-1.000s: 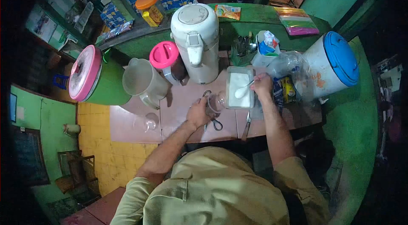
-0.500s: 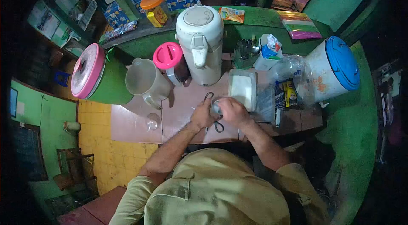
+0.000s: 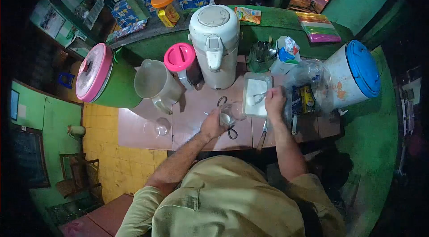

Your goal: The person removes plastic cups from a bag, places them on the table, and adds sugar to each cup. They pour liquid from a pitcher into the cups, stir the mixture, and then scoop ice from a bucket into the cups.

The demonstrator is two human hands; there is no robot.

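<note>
My left hand (image 3: 213, 126) is closed around a clear glass (image 3: 237, 109) tilted on its side, with some white stuff at its bottom. Dark-handled scissors (image 3: 232, 134) lie on the table by that hand, partly hidden under it. Over the plastic container (image 3: 246, 108), my right hand (image 3: 275, 98) pinches a spoon (image 3: 258, 98) whose bowl is at the white powder or grains (image 3: 256, 87) inside. Just below the right wrist lies a knife (image 3: 261, 140) with a brown handle.
Behind my hands stand a white pump flask (image 3: 214, 58), a pink-lidded pitcher (image 3: 181, 60) and a clear jug (image 3: 154, 82). A blue-lidded bucket (image 3: 353, 76) and plastic bags (image 3: 310, 76) are on the right. On the left are a green drum (image 3: 116, 85) and another clear glass (image 3: 160, 127).
My right hand has moved right, from the glass to the container, with the spoon now at the white contents. The glass in my left hand now shows clearly, and the knife has come into sight.
</note>
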